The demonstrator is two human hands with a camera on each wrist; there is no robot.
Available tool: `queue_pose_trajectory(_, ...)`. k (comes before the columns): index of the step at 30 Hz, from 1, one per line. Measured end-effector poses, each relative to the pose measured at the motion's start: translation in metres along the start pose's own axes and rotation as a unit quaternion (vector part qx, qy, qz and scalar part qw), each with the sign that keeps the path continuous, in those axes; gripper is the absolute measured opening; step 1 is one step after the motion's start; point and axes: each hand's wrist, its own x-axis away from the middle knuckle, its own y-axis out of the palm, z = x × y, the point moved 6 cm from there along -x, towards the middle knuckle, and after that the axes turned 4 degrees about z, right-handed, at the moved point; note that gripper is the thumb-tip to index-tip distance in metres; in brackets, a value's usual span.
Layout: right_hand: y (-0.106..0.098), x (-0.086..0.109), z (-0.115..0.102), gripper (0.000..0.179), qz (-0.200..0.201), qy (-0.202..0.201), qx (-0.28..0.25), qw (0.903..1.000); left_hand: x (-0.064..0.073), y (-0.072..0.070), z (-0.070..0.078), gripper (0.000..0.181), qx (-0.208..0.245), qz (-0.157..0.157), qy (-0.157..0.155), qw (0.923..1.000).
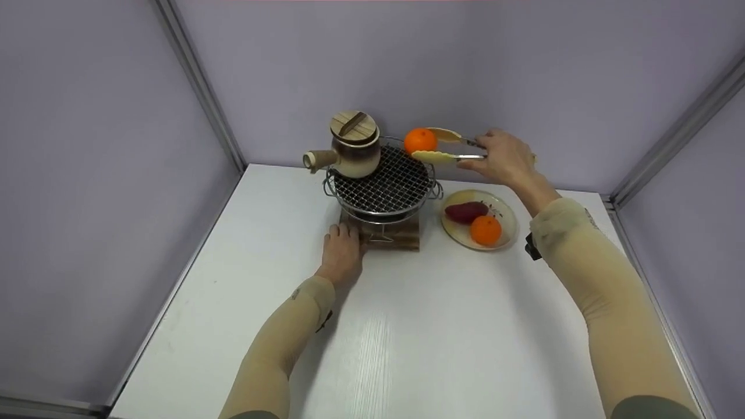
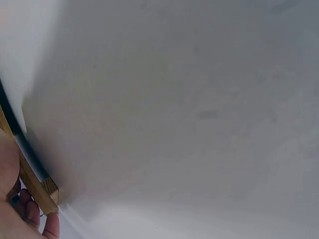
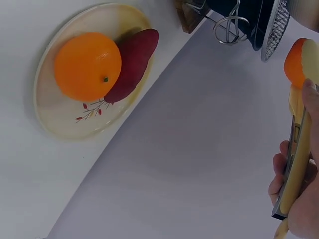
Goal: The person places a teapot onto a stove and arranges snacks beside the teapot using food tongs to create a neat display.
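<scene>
My right hand (image 1: 505,156) grips a pair of tongs (image 3: 294,169) with cream-coloured scalloped tips. Between those tips an orange (image 1: 419,141) is held up at the far right edge of the round wire grill rack (image 1: 401,189). My left hand (image 1: 341,251) holds the front left corner of the wooden base (image 1: 401,238) under the stove; its fingers wrap the wood (image 2: 37,191) in the left wrist view. On the rack's left side stands a brown and cream side-handled teapot (image 1: 356,160), its wooden lid (image 1: 353,126) on.
Right of the stove, a cream plate (image 1: 505,224) with a painted sprig bears a second orange (image 1: 485,230) and a dark red sweet potato (image 1: 465,212). Wire loop handles (image 1: 436,190) stick out from the rack's sides. Grey panels (image 1: 279,75) wall in the white table (image 1: 442,326).
</scene>
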Motion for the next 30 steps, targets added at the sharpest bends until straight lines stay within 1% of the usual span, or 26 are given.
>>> queue_pose_trajectory(9,0.009,-0.004,-0.011,0.083,-0.004,0.005,-0.001,1.0000,0.000,0.002,0.004,0.060,-0.008,-0.024,-0.003,0.9997)
queue_pose_trajectory(14,0.013,-0.006,-0.015,0.077,0.002,0.001,0.003,1.0000,0.002,0.002,0.005,0.060,-0.011,-0.015,0.006,0.9998)
queue_pose_trajectory(18,0.015,-0.009,-0.019,0.076,0.012,-0.006,0.007,0.9999,0.003,0.000,0.003,0.058,-0.006,0.006,0.011,0.9999)
queue_pose_trajectory(22,0.016,-0.012,-0.027,0.074,0.016,-0.014,0.007,0.9998,0.003,-0.001,-0.001,0.054,0.014,0.025,0.006,0.9996)
queue_pose_trajectory(25,0.017,-0.013,-0.031,0.071,0.013,-0.013,0.006,0.9998,0.003,-0.002,-0.002,0.054,0.024,0.025,0.001,0.9994)
queue_pose_trajectory(30,0.016,-0.012,-0.033,0.070,0.016,-0.007,0.005,0.9998,0.000,-0.003,0.000,0.058,0.019,0.016,0.005,0.9997)
